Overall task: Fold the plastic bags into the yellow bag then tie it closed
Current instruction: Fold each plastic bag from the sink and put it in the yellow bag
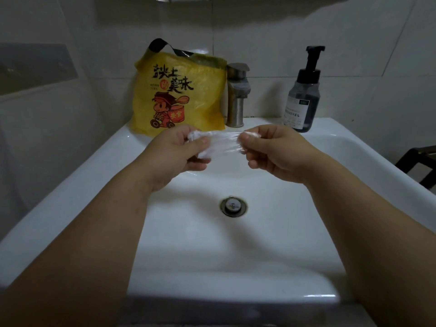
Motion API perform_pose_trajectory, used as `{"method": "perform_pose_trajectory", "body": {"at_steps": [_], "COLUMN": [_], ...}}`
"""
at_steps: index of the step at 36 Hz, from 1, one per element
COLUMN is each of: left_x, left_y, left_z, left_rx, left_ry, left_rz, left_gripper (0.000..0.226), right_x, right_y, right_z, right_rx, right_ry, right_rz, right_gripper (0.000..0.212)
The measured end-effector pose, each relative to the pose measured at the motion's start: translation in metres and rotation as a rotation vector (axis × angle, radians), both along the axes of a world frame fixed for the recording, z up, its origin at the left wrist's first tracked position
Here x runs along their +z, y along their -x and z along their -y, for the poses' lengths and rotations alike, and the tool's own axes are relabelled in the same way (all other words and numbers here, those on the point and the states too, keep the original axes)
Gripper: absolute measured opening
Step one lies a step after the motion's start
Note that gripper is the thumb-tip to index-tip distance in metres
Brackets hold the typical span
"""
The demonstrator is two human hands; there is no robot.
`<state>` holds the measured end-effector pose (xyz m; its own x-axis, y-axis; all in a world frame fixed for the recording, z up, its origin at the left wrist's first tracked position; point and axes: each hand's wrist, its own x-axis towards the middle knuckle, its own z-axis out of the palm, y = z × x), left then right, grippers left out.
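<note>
Here we pinched clear plastic bag (220, 143) taut between left hand (175, 151) and right hand (274, 151), long axis left-right; yellow bag (179, 95) stood behind, nearer left hand.

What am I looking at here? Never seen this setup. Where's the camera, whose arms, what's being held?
There is no robot here. A person wears a wide-angle camera on the head, looking forward and down, so the two bare arms reaching in from the bottom are their own.

They stand at a white sink. On its back ledge, a yellow bag with a dark handle stands left of the tap, and a dark soap pump bottle stands right of it.

The left hand and right hand each pinch one end of a clear plastic bag, stretched between them above the basin. It looks bunched up at the left end. The yellow bag's top appears untied.
</note>
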<state>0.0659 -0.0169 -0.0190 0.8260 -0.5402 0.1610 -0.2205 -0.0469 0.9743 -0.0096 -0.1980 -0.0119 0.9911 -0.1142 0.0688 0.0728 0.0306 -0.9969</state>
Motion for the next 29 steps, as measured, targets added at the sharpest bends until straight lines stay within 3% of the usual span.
{"method": "perform_pose_trajectory", "body": {"at_steps": [5,9,14,20,23,29], "left_x": [0.004,0.01,0.016,0.018,0.015,0.007], "left_y": [0.006,0.009,0.009,0.007,0.005,0.005], "left_z": [-0.003,-0.003,-0.006,-0.008,-0.006,0.0], "left_rx": [-0.063,-0.123,-0.191,-0.205,-0.167,-0.018], "left_ry": [-0.069,0.042,0.252,0.289,0.272,0.13], "left_rz": [-0.048,-0.17,-0.349,-0.351,-0.34,-0.14], "left_gripper": [0.01,0.006,0.017,0.016,0.012,0.009], "right_x": [0.0,0.003,0.006,0.011,0.009,-0.001], "right_y": [0.003,0.004,0.005,0.008,0.007,0.001], "right_z": [0.001,0.001,0.001,0.002,0.002,0.005], "right_rx": [0.003,0.028,0.09,0.133,0.129,0.023], "right_ry": [0.069,-0.016,-0.204,-0.278,-0.191,0.078], "right_rz": [-0.025,-0.011,0.021,0.061,0.057,-0.012], "right_gripper": [0.011,0.008,0.009,0.006,0.016,0.006]}}
